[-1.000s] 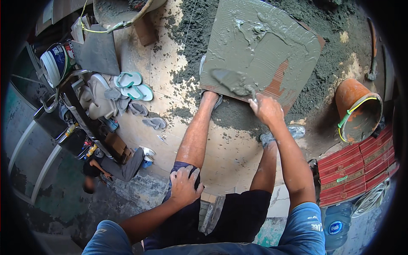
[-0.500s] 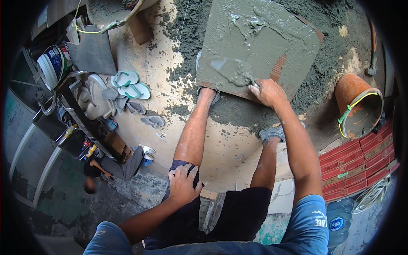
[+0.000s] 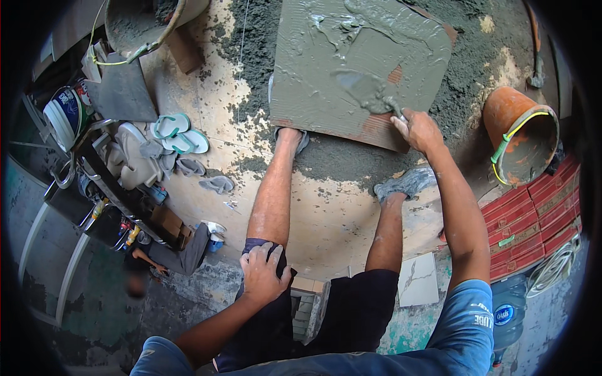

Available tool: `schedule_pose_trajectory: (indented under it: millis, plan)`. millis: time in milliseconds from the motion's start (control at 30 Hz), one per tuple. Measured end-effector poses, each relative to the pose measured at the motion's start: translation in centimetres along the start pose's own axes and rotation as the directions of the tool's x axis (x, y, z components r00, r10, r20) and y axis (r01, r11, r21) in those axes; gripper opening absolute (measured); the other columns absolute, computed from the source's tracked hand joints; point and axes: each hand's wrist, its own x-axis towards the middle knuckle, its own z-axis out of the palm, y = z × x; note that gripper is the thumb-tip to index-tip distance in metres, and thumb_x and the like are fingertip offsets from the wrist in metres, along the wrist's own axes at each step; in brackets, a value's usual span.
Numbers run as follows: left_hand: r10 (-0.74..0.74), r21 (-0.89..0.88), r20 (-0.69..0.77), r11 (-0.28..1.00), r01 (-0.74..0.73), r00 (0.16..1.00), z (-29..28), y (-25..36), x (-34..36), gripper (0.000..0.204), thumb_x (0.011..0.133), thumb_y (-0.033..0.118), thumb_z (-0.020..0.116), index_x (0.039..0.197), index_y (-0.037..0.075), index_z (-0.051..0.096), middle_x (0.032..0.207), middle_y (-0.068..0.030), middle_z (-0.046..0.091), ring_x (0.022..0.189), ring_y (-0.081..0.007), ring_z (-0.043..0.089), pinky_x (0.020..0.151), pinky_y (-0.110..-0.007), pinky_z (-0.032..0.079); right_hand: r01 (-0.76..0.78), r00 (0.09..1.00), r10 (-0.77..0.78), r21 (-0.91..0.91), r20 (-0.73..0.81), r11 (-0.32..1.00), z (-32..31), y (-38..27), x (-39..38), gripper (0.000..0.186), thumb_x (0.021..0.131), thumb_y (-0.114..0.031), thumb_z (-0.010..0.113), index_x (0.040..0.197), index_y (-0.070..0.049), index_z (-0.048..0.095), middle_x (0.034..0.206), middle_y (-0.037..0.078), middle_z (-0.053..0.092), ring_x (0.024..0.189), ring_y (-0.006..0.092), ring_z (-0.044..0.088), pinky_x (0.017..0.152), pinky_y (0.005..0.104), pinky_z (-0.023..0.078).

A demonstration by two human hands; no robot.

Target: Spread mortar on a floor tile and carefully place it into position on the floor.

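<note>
My right hand (image 3: 419, 130) is closed round the handle of a trowel (image 3: 352, 83). The trowel's blade, smeared with wet grey cement, lies over a large square tile (image 3: 291, 94). Grey paste coats most of the tile's ribbed face, with reddish-brown patches showing near the blade and along the near edge. My left hand (image 3: 265, 272) rests on my left knee, its fingers spread and nothing in them. My left foot is by the tile's near left corner, partly hidden; the other foot, in a grey cement-stained covering, stands to the right.
Dark damp mortar (image 3: 338, 164) lies around the tile. An orange bucket (image 3: 511, 119) lies tipped at right, beside stacked red boxes (image 3: 520, 219) and a blue water jug (image 3: 508, 319). Another bucket (image 3: 135, 31) is at upper left. Sandals (image 3: 182, 135) and a seated person (image 3: 182, 254) are at left.
The trowel has moved right across the tile, and paste now covers more of the reddish strip. My left hand stays on the knee. The whole view has shifted slightly.
</note>
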Motion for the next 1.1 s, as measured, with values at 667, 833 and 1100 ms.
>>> schedule_pose_trajectory:
  millis: [667,833,1100]
  plan:
    - [0.04,0.051,-0.031,0.998,-0.038,0.999,0.3,0.3,0.0,0.053,0.073,0.027,0.075,0.121,0.006,0.062,0.122,-0.016,0.054,0.115,-0.0352,0.047,0.096,-0.05,0.034,0.285,0.957,-0.285,0.322,-0.048,0.903,-7.6,3.1,5.7,0.062,0.092,-0.06,0.054,0.086,0.001,0.065,0.061,0.01,0.055,0.055,0.021,0.053,0.054,0.0396,0.045]
    - [0.035,0.065,-0.036,0.997,-0.033,0.999,0.6,0.6,0.1,0.054,0.073,0.027,0.075,0.121,0.006,0.062,0.122,-0.0159,0.054,0.116,-0.0354,0.048,0.096,-0.05,0.034,0.032,0.984,-0.067,0.213,0.164,0.977,-13.4,-2.4,8.7,0.053,0.094,-0.049,0.049,0.094,-0.001,0.07,0.07,0.01,0.058,0.051,0.0194,0.052,0.046,0.0363,0.043]
    - [0.039,0.075,-0.029,0.996,-0.037,0.999,0.8,0.5,0.0,0.055,0.073,0.028,0.075,0.122,0.006,0.061,0.124,-0.0165,0.055,0.117,-0.035,0.048,0.098,-0.049,0.033,0.316,0.893,-0.247,-0.134,0.375,0.939,-6.6,3.7,4.5,0.049,0.094,-0.048,0.056,0.098,-0.002,0.071,0.1,0.023,0.071,0.093,0.0376,0.068,0.08,0.047,0.053]
